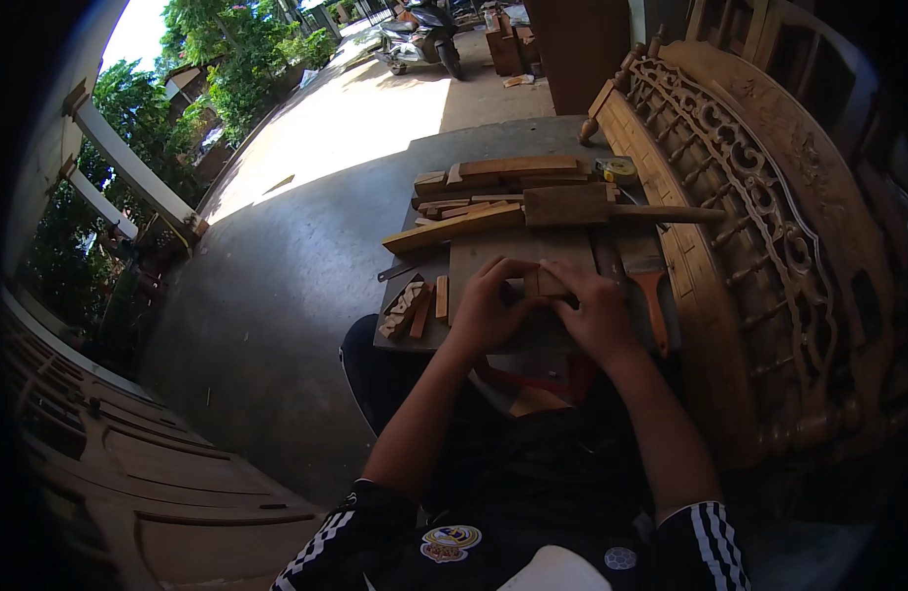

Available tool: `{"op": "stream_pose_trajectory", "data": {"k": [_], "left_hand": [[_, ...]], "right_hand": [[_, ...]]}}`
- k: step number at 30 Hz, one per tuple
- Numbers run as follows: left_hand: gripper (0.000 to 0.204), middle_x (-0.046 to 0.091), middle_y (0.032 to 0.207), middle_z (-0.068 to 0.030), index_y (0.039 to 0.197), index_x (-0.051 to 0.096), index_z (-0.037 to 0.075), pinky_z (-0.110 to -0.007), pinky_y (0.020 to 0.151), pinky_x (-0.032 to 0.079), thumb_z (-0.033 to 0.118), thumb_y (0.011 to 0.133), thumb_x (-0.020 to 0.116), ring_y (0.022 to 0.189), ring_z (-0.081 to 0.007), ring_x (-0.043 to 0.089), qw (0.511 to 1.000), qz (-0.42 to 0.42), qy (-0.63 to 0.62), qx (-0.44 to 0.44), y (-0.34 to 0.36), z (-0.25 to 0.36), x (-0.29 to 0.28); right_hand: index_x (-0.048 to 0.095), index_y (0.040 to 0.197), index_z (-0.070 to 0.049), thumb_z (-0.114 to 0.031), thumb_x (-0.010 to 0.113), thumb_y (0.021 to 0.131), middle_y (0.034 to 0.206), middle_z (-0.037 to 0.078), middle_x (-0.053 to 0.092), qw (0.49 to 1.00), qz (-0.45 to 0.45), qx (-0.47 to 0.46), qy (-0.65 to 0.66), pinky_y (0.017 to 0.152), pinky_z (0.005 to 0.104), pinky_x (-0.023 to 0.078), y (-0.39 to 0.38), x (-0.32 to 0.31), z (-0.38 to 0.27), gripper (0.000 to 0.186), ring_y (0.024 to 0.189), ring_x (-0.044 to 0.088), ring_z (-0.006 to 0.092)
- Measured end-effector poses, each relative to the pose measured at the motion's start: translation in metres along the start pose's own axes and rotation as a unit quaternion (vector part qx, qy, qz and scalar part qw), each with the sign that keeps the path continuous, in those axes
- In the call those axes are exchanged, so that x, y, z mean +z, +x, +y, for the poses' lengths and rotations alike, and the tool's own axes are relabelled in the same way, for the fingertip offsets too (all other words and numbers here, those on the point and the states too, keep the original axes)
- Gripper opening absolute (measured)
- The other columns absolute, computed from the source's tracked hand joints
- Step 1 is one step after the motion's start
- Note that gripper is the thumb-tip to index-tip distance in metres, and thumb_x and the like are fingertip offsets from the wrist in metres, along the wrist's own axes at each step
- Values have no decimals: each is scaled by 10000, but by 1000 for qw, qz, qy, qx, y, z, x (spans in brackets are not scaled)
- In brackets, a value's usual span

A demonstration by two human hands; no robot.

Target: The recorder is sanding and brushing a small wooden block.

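One small wooden block (pixel 546 284) sits above the near part of a flat board (pixel 482 254) on the counter (pixel 436 264), directly between the left hand (pixel 490 303) and the right hand (pixel 598 298). From the left fingers it lies to the right; from the right fingers, to the left. Neither hand is clearly nearer, since the fingers of both reach its edges.

On each hand the forefinger curves over the far side and the thumb comes round the near side, so the fingers seem to be pinching the block from both sides; how hard they press, I cannot tell. Its visible face looks nearly square, and the fingers cover its ends, so its long axis cannot be made out.

Beyond the hands, a wooden piece with a broad head and a long handle (pixel 566 206) lies crosswise, well apart from the fingers. Right of the right hand is a brush (pixel 653 307), its handle pointing toward the person. Left of the left hand, a short wooden strip (pixel 442 298) lies with its long axis running away from the person.
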State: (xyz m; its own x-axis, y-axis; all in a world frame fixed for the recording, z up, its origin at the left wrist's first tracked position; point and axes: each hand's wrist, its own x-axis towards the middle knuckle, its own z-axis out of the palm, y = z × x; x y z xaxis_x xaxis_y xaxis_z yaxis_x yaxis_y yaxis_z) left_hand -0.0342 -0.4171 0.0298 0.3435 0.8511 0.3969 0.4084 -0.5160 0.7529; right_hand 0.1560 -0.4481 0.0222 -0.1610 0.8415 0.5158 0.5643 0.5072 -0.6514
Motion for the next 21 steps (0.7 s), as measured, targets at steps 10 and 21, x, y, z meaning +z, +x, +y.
{"op": "stream_pose_trajectory", "data": {"k": [10,21], "left_hand": [[408,682,1102,-136,1163,679,45,-370,846,548,116,790,828,1049,-292,691,1000,-6,-1,5,-5,2,-6],[415,684,1102,-145,1168,677,44,-374,859,548,116,788,828,1049,-291,696,1000,3,13,-14,-20,2,-14]], "right_hand": [[666,1309,-130,-69,792,777,1273,125,685,1000,12,0,3,1044,407,473,-3,5,-1,550,1191,647,293],[659,1275,-59,-25,774,774,1233,167,680,999,30,-20,18,1001,437,491,-17,14,-16,516,1146,648,350]]}}
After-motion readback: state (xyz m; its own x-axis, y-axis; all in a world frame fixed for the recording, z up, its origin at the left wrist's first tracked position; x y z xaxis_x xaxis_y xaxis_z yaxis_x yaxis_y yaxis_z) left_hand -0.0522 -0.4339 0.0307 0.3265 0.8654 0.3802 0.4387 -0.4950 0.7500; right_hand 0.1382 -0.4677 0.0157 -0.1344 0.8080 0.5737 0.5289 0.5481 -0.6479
